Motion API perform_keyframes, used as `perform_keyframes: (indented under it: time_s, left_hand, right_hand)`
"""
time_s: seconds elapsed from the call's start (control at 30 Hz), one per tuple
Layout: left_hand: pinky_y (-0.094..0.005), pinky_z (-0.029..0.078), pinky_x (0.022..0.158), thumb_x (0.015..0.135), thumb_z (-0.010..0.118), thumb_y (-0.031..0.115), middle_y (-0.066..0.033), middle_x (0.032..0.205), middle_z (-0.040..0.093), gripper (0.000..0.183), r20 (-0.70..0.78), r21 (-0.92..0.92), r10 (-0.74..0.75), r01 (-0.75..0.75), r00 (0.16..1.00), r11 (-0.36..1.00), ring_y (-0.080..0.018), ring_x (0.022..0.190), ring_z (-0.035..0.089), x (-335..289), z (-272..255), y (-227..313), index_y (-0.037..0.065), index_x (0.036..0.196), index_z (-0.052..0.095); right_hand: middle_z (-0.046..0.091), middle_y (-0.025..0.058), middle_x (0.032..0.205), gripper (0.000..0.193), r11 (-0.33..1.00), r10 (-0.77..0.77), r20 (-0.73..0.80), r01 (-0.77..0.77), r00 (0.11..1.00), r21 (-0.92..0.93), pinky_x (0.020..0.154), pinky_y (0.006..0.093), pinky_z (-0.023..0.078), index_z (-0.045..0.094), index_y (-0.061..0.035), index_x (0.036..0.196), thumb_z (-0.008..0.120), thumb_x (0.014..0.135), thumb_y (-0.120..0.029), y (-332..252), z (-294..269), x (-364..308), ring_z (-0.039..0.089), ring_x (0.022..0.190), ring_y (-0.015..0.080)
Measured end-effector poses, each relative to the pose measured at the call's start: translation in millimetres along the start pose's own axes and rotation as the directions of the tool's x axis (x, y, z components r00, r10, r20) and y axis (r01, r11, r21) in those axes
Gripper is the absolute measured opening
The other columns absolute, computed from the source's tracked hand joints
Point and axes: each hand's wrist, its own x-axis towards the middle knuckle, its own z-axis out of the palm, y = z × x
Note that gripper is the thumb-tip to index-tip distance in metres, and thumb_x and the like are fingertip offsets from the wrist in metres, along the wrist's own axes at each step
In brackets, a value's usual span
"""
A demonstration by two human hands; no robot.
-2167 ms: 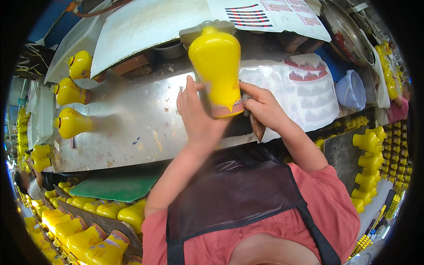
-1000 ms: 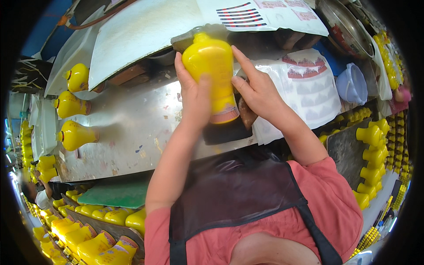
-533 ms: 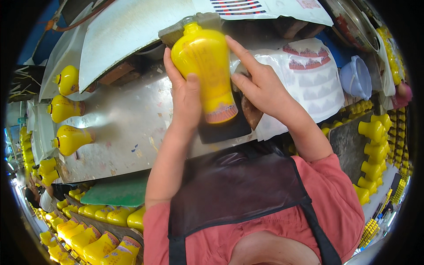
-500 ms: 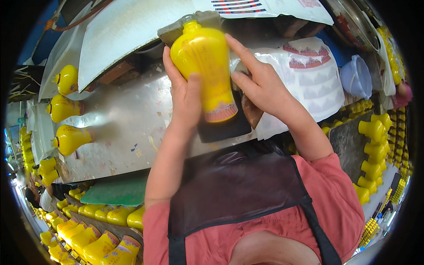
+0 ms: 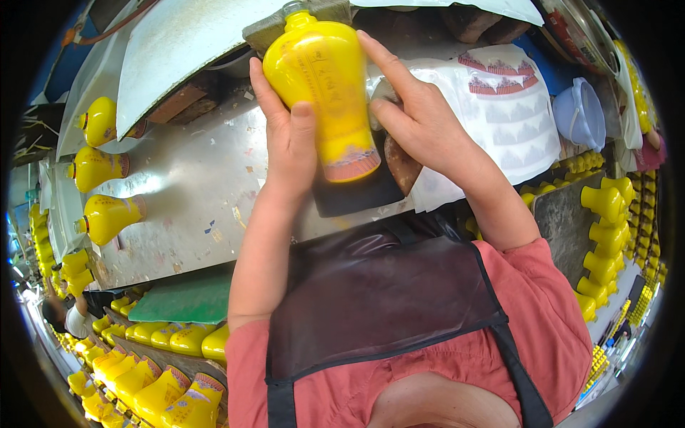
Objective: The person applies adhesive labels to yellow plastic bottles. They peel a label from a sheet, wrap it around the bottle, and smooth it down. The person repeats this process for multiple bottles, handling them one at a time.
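A glossy yellow bottle [image 5: 314,68] with a clear neck, dark printed marks and a pink-purple patterned band near its base lies in front of me. Its neck end rests on a grey-brown block [image 5: 262,32], its base over a black pad [image 5: 357,197]. My left hand [image 5: 289,135] holds the bottle's left side, fingers along the edge and thumb at its front. On the opposite side, my right hand [image 5: 417,110] steadies it, the index finger stretched to the shoulder and the thumb near the narrowing. Part of a greyish thing shows behind the right hand.
White decal sheets [image 5: 517,132] with patterned bands lie right, beside a pale blue bucket [image 5: 579,118]. Three yellow bottles [image 5: 110,217] lie at the metal table's [image 5: 193,228] left. More bottles [image 5: 182,403] fill racks at both sides. A white board [image 5: 185,50] slants at the back.
The view has shifted slightly, so the bottle and both hands sit a little higher and further left. The printed marks on the bottle now show more clearly toward me.
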Motion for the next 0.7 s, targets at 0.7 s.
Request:
perform_keyframes:
  time_s: [0.7]
  left_hand:
    - [-0.0424, 0.027, 0.122, 0.091, 0.071, 0.021, -0.0213, 0.160, 0.028, 0.114, 0.076, -0.088, -0.148, 0.154, 0.986, 0.984, -0.0317, 0.147, 0.033, 1.4, -7.6, 5.7, 0.007, 0.162, -0.018]
  right_hand:
    - [0.064, 0.0282, 0.074, 0.076, 0.999, 0.031, 0.034, -0.031, 0.999, 0.007, 0.066, 0.0540, 0.050, 0.024, -0.0182, 0.163, 0.053, 0.093, -0.015, -5.5, -0.4, 0.8, 0.064, 0.069, 0.0475]
